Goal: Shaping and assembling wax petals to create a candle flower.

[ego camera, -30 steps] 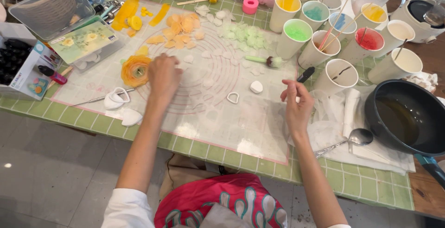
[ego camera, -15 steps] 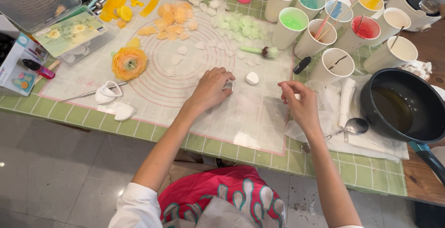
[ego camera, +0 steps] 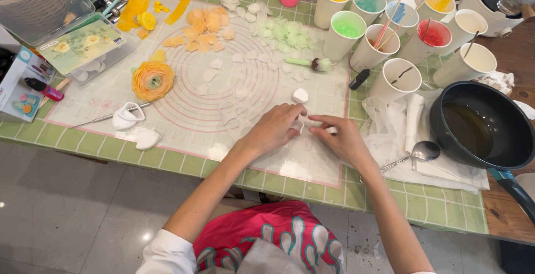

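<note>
At the counter's far left lies a flat rectangular package (ego camera: 21,87), pale with a blue edge and small coloured shapes on its face, partly cut off by the frame; just beside it sits a clear plastic box (ego camera: 89,48) whose lid carries a green rectangular label printed with pale flowers; behind that stands a clear tub (ego camera: 39,3) with a ribbed lining. A translucent work mat (ego camera: 184,84) with pink concentric rings covers the green tiled counter (ego camera: 440,207); on it rests an orange wax flower (ego camera: 152,80), with loose orange petals (ego camera: 203,28) and pale green petals (ego camera: 284,34) farther back.

Both forearms reach forward from the near edge and converge at the mat's right part; the left hand (ego camera: 271,131) lies palm down, fingers curled, its grip pressed onto a small white cutter (ego camera: 298,124) that rests on the mat; the right hand (ego camera: 341,138) meets it from the right, thumb and forefinger pinching a white piece right beside the cutter; whether it is part of the cutter I cannot tell. A white heart-shaped piece (ego camera: 300,95) lies just beyond the fingertips.

To the right stand paper cups (ego camera: 346,34) of coloured wax with sticks, a dark pan (ego camera: 484,126) of amber liquid, and a spoon (ego camera: 421,152) on white paper.
</note>
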